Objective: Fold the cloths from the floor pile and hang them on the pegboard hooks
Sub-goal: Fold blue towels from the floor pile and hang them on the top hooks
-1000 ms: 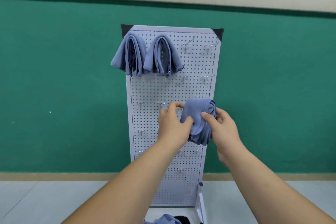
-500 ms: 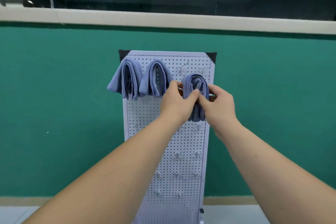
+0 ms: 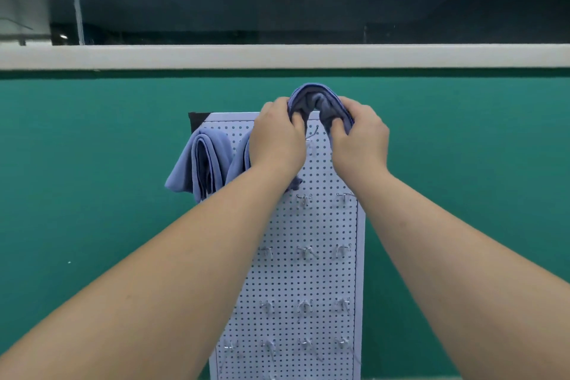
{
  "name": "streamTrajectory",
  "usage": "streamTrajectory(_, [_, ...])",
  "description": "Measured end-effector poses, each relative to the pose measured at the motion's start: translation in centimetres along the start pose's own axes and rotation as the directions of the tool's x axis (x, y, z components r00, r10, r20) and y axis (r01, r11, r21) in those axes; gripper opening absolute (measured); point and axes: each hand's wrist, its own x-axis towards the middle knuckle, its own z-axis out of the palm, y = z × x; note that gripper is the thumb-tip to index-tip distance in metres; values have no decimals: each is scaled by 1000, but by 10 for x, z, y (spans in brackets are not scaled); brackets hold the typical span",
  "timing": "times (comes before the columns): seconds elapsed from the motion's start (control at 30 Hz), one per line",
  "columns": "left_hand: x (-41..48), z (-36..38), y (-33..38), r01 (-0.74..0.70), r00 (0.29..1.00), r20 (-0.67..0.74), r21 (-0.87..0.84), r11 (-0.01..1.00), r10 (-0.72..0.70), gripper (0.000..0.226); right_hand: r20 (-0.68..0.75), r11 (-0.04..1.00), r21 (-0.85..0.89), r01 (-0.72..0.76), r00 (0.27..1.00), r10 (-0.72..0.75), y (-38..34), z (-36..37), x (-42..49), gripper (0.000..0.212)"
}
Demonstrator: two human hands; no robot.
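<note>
A folded blue cloth (image 3: 319, 102) arches over the top edge of the white pegboard (image 3: 311, 274). My left hand (image 3: 277, 139) grips its left end and my right hand (image 3: 359, 140) grips its right end, fingers curled into the fabric. Just below the cloth a bare metal hook (image 3: 311, 134) sticks out of the top row. One folded blue cloth (image 3: 200, 163) hangs on the top-left hook. A second hung cloth (image 3: 239, 163) is mostly hidden behind my left wrist.
Rows of bare metal hooks (image 3: 305, 251) run down the pegboard. The board stands against a green wall (image 3: 92, 179) with a white ledge (image 3: 277, 55) above it. The floor pile is out of view.
Both hands lifted the folded cloth from mid-board height to the board's top edge. The camera tilted upward, so the floor left the view.
</note>
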Motion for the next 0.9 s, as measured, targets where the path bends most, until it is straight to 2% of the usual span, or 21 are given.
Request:
streamTrajectory(0.1, [13, 13, -2, 26, 999, 21, 82, 996, -27, 21, -22, 996, -76, -43, 999, 41, 8, 17, 10, 23])
streamTrajectory(0.23, [18, 34, -9, 51, 987, 142, 192, 980, -79, 20, -21, 977, -181, -109, 994, 107, 19, 32, 8, 19])
streamTrajectory(0.37, [1, 48, -18, 61, 976, 187, 253, 965, -111, 13, 61, 946, -323, -4, 998, 25, 25, 40, -9, 13])
streamTrajectory(0.57, [-25, 51, -34, 42, 985, 146, 299, 953, -89, 12, 80, 958, -278, -74, 992, 100, 46, 52, -24, 19])
streamTrajectory(0.9, [-35, 37, -49, -10, 960, 263, 382, 924, -98, 3, 191, 953, -301, 25, 981, 35, 54, 49, -47, 15])
